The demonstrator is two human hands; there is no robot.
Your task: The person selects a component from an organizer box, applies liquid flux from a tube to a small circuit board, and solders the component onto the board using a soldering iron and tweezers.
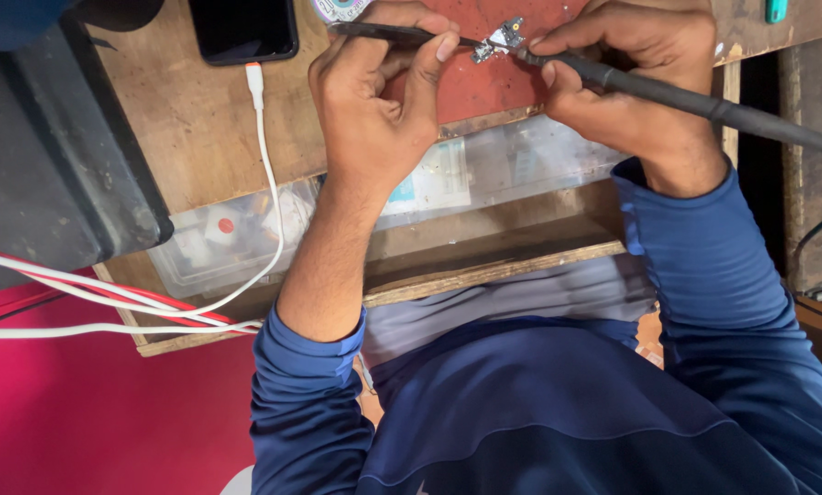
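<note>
My left hand grips black tweezers whose tips hold a small circuit board piece over a red work mat. My right hand is closed around a dark soldering iron; its tip touches the small board from the right. The iron's handle runs off to the right edge. Both forearms wear blue sleeves.
A black phone lies at the top on the wooden bench, with a white cable plugged in and trailing left. A clear plastic parts box sits under the bench edge. A dark grey box is at left, on red cloth.
</note>
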